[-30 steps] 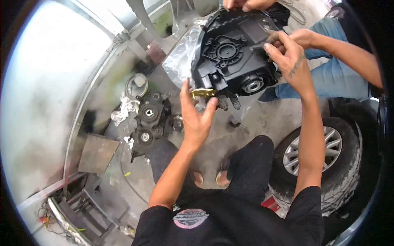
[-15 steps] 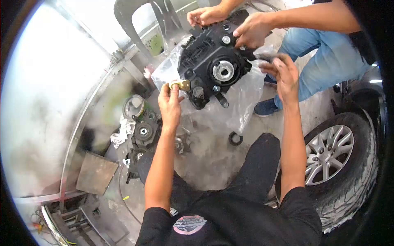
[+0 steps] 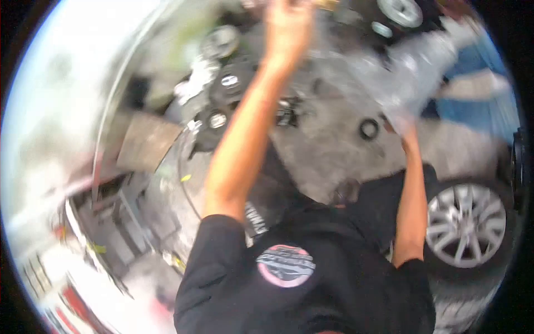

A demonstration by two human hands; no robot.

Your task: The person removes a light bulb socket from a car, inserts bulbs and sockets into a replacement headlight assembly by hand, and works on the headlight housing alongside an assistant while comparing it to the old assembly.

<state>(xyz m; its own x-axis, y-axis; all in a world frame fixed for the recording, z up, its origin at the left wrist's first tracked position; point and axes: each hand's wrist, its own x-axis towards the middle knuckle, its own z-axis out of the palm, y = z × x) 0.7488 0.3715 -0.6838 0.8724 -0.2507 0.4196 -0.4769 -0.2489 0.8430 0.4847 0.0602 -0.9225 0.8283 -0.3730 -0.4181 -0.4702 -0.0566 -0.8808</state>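
Observation:
At the top edge, my left hand (image 3: 290,10) is blurred and partly cut off, so its fingers cannot be made out. A gold-coloured piece (image 3: 327,4) shows just right of it. The black headlight housing (image 3: 364,25) is partly in view at the upper right, with a round silver part (image 3: 401,11). Below it hangs a clear plastic bag (image 3: 414,69), narrowing down to my right hand (image 3: 405,129), which is closed on its lower end. Motion smears the fingers there.
A black ring (image 3: 369,129) lies on the floor. Another headlight unit (image 3: 225,97) is at the left, near a brown board (image 3: 148,142). A wheel (image 3: 466,225) stands at the right. Another person's jeans (image 3: 478,106) show at the upper right.
The view has swung down, so the housing sits higher and further right. My right hand has moved down to the bag's lower end. The other person's hands are out of view.

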